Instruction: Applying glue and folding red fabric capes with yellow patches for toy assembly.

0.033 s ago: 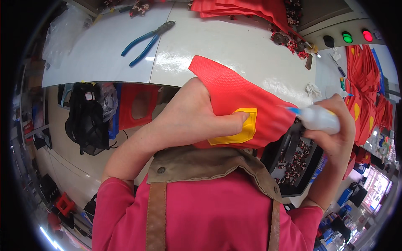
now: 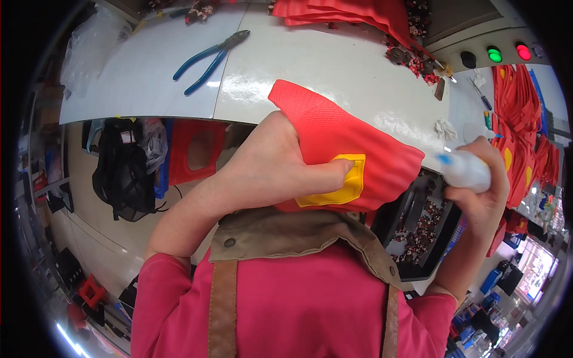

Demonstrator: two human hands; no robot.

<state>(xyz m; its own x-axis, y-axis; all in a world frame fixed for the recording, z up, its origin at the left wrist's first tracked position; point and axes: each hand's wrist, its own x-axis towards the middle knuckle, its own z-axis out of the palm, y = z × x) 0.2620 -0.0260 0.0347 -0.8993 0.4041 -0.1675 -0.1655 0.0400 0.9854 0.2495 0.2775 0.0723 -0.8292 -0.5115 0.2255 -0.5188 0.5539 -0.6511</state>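
My left hand (image 2: 286,164) is closed on a red, textured, flexible piece (image 2: 358,140), with the thumb pressed on the yellow patch (image 2: 340,188) on it. The fingers beneath the piece are hidden. The piece hangs over the front edge of the table, close to my apron. In my right hand (image 2: 486,179) is a white squeeze bottle (image 2: 468,171), gripped between thumb and fingers. Its blue tip (image 2: 444,159) points left, a short way off the right edge of the red piece. The bottle is slightly blurred.
Blue-handled pliers (image 2: 209,62) lie on the table (image 2: 262,65). Red pieces (image 2: 352,18) are stacked at the back, and more hang (image 2: 516,113) at the right. A black tray (image 2: 418,232) of small dark and red parts stands below my right hand. Crumpled tissue (image 2: 446,129) lies near the bottle.
My right hand has drawn the bottle to the right, so its tip has left the red piece's right edge. My left hand and the red piece stay nearly still.
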